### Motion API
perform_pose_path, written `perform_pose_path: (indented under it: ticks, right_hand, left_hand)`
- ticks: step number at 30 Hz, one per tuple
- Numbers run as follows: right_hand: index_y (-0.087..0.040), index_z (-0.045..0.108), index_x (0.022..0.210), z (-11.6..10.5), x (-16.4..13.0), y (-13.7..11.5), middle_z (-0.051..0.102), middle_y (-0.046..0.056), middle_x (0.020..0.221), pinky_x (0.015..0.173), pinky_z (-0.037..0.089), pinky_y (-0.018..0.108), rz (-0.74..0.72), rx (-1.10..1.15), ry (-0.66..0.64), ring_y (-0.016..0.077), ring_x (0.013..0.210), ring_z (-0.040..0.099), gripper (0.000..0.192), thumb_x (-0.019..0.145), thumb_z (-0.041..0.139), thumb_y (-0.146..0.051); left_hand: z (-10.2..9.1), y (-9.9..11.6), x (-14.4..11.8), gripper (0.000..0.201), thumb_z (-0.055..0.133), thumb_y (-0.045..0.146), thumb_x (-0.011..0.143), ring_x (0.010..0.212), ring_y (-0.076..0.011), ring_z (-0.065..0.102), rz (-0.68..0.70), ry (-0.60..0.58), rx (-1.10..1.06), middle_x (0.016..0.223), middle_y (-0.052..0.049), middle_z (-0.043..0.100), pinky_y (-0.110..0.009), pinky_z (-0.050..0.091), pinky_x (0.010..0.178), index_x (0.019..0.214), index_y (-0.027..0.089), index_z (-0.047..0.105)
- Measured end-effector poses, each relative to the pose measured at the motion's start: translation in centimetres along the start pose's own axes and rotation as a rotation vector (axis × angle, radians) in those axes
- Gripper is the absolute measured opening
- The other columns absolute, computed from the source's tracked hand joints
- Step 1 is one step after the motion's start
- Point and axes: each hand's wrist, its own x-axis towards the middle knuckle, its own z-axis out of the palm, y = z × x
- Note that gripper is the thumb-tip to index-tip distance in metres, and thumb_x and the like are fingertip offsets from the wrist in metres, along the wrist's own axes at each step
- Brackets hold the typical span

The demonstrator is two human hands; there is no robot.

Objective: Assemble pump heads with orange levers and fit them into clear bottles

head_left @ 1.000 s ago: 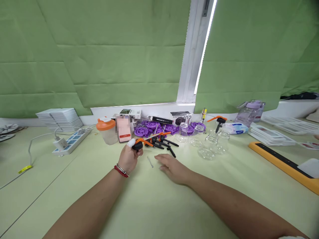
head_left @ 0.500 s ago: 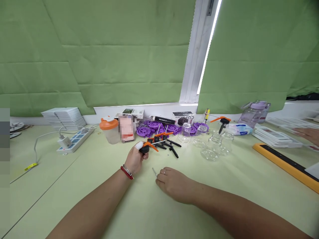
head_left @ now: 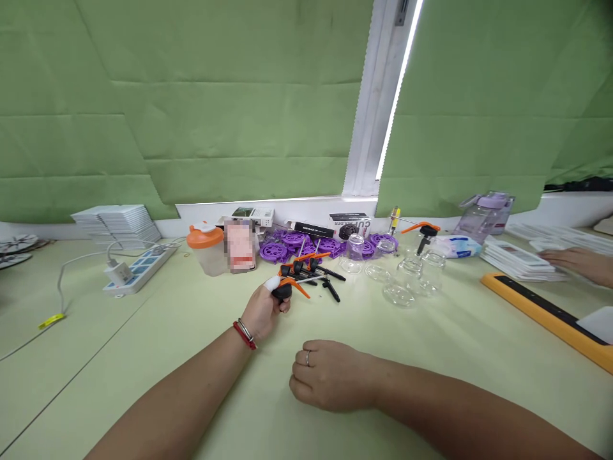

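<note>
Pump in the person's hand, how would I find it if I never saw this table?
Start at the white window frame between the green blinds and come down to the table. In front of the purple wheels is a pile of black-and-orange pumps. Only one pump is lifted, gripped in the left hand with the red bracelet.

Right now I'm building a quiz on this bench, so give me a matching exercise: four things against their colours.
Things:
1. power strip
2. wheel parts
3. wristband on left hand
4. cup lid

Colours:
a. red
b. orange
c. white and blue
d. purple

Pairs: 1-c, 2-d, 3-a, 4-b
</note>
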Motion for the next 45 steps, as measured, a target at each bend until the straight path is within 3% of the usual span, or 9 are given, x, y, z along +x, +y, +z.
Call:
perform_pose_path:
  ticks: [4, 6, 8, 12, 15, 19, 36, 42, 45]
  right_hand:
    - [-0.017, 0.056, 0.086, 0.1, -0.2, 0.2, 0.056, 0.002, 0.069, 0.064, 0.038, 0.028, 0.057, 0.043, 0.005, 0.0145, 0.064, 0.048, 0.013, 0.084, 0.045, -0.01]
    - [-0.017, 0.056, 0.094, -0.1, -0.5, 0.7, 0.059, 0.003, 0.074, 0.065, 0.04, 0.028, 0.132, 0.09, 0.077, 0.0146, 0.066, 0.049, 0.017, 0.085, 0.044, -0.01]
    - [-0.018, 0.055, 0.101, -0.4, -0.8, 1.5, 0.062, 0.006, 0.082, 0.067, 0.043, 0.028, 0.295, 0.204, 0.257, 0.0152, 0.072, 0.053, 0.022, 0.086, 0.041, -0.01]
    - [-0.02, 0.054, 0.099, -0.9, -1.6, 3.4, 0.062, 0.005, 0.085, 0.069, 0.048, 0.028, 0.88, 0.611, 0.766, 0.0147, 0.075, 0.057, 0.013, 0.089, 0.045, -0.02]
    - [-0.019, 0.053, 0.094, -0.7, -2.0, 4.5, 0.058, 0.002, 0.076, 0.061, 0.049, 0.026, 1.129, 0.924, 0.954, 0.0126, 0.065, 0.056, 0.013, 0.086, 0.053, -0.029]
    - [-0.018, 0.055, 0.092, -0.3, -2.1, 4.7, 0.058, 0.002, 0.076, 0.063, 0.05, 0.026, 1.146, 1.063, 0.938, 0.0124, 0.067, 0.056, 0.016, 0.082, 0.058, -0.031]
    - [-0.019, 0.055, 0.093, -0.6, -1.7, 4.2, 0.06, 0.002, 0.077, 0.066, 0.05, 0.027, 1.112, 0.967, 0.85, 0.0132, 0.071, 0.058, 0.014, 0.08, 0.058, -0.025]
    - [-0.02, 0.056, 0.084, -0.5, -1.7, 4.0, 0.06, 0.0, 0.074, 0.062, 0.051, 0.027, 1.115, 0.992, 0.79, 0.0134, 0.067, 0.059, 0.008, 0.08, 0.058, -0.026]
    - [-0.02, 0.055, 0.083, -0.4, -1.6, 3.7, 0.059, 0.001, 0.079, 0.049, 0.05, 0.025, 1.069, 1.139, 0.691, 0.0105, 0.053, 0.059, 0.008, 0.083, 0.053, -0.027]
  left_hand:
    - [0.3, -0.7, -0.2, 0.022, 0.05, 0.035, 0.082, 0.047, -0.0096, 0.043, 0.004, -0.028, 0.005, 0.06, 0.0, 0.049, -0.023, 0.033, 0.047, 0.077, 0.014, 0.054]
    - [0.4, -0.9, -0.4, 0.021, 0.052, 0.034, 0.082, 0.05, -0.0103, 0.045, -0.012, -0.037, -0.002, 0.062, 0.0, 0.05, -0.024, 0.034, 0.048, 0.08, 0.014, 0.056]
    - [0.5, -1.0, -0.6, 0.021, 0.054, 0.034, 0.081, 0.052, -0.0108, 0.047, -0.05, -0.057, 0.0, 0.065, -0.001, 0.053, -0.024, 0.035, 0.05, 0.085, 0.013, 0.059]
    - [1.1, -1.2, -1.3, 0.025, 0.057, 0.033, 0.08, 0.058, -0.0124, 0.05, -0.134, -0.23, 0.031, 0.073, -0.004, 0.057, -0.025, 0.036, 0.054, 0.092, 0.012, 0.062]
    - [1.9, -1.5, -1.9, 0.025, 0.059, 0.033, 0.079, 0.061, -0.014, 0.052, -0.192, -0.356, 0.052, 0.078, -0.006, 0.058, -0.027, 0.037, 0.056, 0.092, 0.013, 0.063]
    - [2.8, -1.8, -2.6, 0.028, 0.06, 0.035, 0.079, 0.068, -0.0157, 0.052, -0.228, -0.437, 0.041, 0.087, -0.009, 0.058, -0.028, 0.038, 0.057, 0.094, 0.012, 0.065]
    - [2.8, -2.3, -2.6, 0.022, 0.057, 0.034, 0.081, 0.07, -0.0177, 0.052, -0.269, -0.518, -0.044, 0.078, -0.007, 0.054, -0.033, 0.043, 0.065, 0.083, 0.013, 0.063]
    - [2.5, -2.6, -2.4, 0.024, 0.056, 0.035, 0.083, 0.071, -0.0184, 0.054, -0.273, -0.512, -0.07, 0.085, -0.009, 0.058, -0.035, 0.043, 0.068, 0.09, 0.014, 0.064]
    - [2.5, -2.6, -2.3, 0.026, 0.054, 0.036, 0.083, 0.073, -0.0188, 0.055, -0.257, -0.517, -0.065, 0.09, -0.011, 0.06, -0.034, 0.043, 0.067, 0.092, 0.013, 0.064]
